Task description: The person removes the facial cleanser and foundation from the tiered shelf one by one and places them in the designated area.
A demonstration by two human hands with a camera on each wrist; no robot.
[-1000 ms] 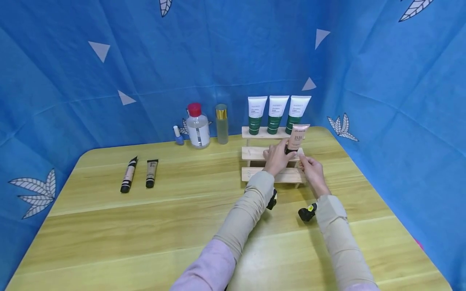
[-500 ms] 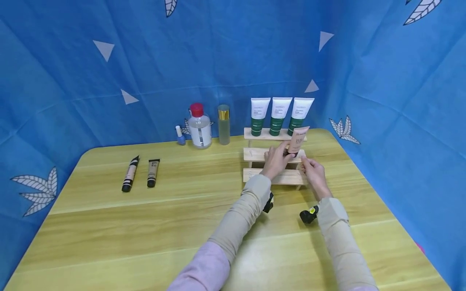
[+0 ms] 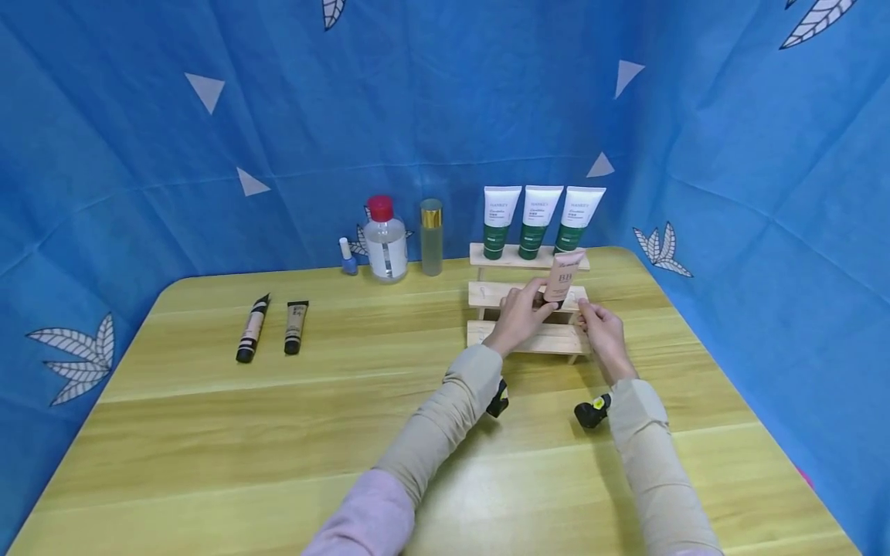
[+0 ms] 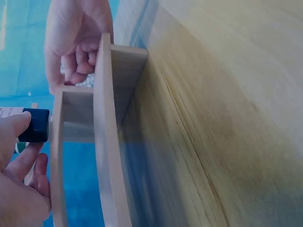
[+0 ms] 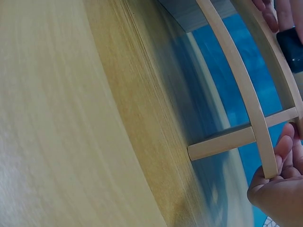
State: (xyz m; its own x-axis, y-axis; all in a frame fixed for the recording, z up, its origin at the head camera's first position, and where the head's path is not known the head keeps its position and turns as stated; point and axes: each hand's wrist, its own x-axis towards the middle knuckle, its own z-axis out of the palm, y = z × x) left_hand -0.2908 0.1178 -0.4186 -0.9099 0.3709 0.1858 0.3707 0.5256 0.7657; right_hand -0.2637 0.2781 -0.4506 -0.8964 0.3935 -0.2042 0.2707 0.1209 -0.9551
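My left hand (image 3: 518,318) holds a pink BB cream tube (image 3: 563,276) low down, near its black cap (image 4: 37,125). The tube stands cap-down and nearly upright at the right part of the middle tier of a wooden three-tier display rack (image 3: 490,293). In the left wrist view the thumb lies on the cap, which is right at the tier's surface. My right hand (image 3: 606,336) grips the rack's right end; in the right wrist view its fingers (image 5: 284,146) curl round the end of a slat. Three white-and-green tubes (image 3: 534,220) stand on the top tier.
A blue nail polish bottle (image 3: 348,259), a clear bottle with a red cap (image 3: 386,251) and a gold-collared bottle (image 3: 432,247) line the back edge. Two small tubes, one pink and black (image 3: 252,330), one beige (image 3: 295,327), lie at the left. A blue curtain (image 3: 313,116) hangs behind.
My left hand has lowered the BB cream tube toward the middle tier and shifted slightly left, with more of the tube showing. The right hand keeps its grip. The head view has shifted a little.
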